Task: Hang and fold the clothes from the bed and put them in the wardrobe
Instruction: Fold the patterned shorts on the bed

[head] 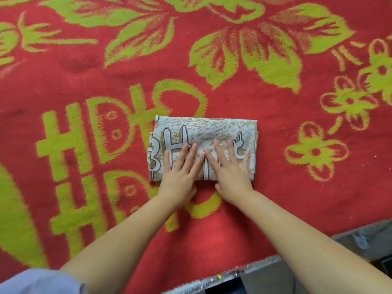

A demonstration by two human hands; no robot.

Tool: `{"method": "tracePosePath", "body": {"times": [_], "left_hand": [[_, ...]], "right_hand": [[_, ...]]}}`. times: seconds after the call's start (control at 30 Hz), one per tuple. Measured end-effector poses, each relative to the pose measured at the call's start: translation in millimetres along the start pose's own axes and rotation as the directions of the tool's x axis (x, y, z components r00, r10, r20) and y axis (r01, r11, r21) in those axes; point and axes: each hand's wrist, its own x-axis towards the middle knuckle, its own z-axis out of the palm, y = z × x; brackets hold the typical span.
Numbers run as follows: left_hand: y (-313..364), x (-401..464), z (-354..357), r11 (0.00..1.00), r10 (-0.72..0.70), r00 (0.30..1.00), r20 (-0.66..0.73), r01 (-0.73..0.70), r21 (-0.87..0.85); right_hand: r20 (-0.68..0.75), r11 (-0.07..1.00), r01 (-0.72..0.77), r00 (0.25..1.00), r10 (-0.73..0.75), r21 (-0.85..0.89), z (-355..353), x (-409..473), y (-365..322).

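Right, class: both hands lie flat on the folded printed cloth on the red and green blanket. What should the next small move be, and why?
Probably slide the fingers under the folded cloth and lift it as one bundle. It already lies as a compact rectangle on the blanket, and the left hand and right hand press it flat with straight fingers, so folding looks done. No wardrobe is in view.

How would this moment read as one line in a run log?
stage: folding | left hand: flat on folded garment | right hand: flat on it | garment: compact rectangle on red-green blanket
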Motion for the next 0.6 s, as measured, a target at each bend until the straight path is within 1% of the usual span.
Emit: {"method": "tracePosePath", "body": {"times": [0.03, 0.1, 0.2, 0.27, 0.33, 0.43, 0.6], "left_hand": [[1, 5, 2, 0.999, -0.048, 0.999, 0.006, 0.048, 0.004], [-7, 14, 3, 0.995, -0.083, 0.996, 0.019, 0.082, 0.053], [-22, 24, -7, 0.993, -0.094, 0.985, 0.146, 0.081, 0.086], [-26, 30, -31, 0.993, -0.112, 0.970, 0.214, 0.099, 0.070], [-27, 36, -70, 0.990, -0.139, 0.962, 0.236, 0.133, 0.039], [-29, 37, -143, 0.988, -0.153, 0.970, 0.189, 0.148, 0.043], [-28, 13, -271, 0.981, -0.150, 0.989, 0.004, 0.148, 0.122]], "right_hand": [[0.000, 0.999, -0.033, 0.999, 0.033, -0.008, 2, 6, -1], [-0.008, 0.998, -0.061, 0.998, 0.061, -0.006, 1, 12, -3], [0.042, 0.998, -0.055, 0.998, 0.054, 0.023, -14, 16, -2], [0.080, 0.997, -0.052, 0.996, 0.047, 0.063, -38, 20, 0], [0.090, 0.993, -0.068, 0.994, 0.059, 0.092, -73, 21, 1], [0.043, 0.994, -0.074, 0.997, 0.071, 0.081, -142, 11, -4], [-0.121, 0.999, -0.041, 0.992, 0.041, 0.000, -269, -30, -24]]}}
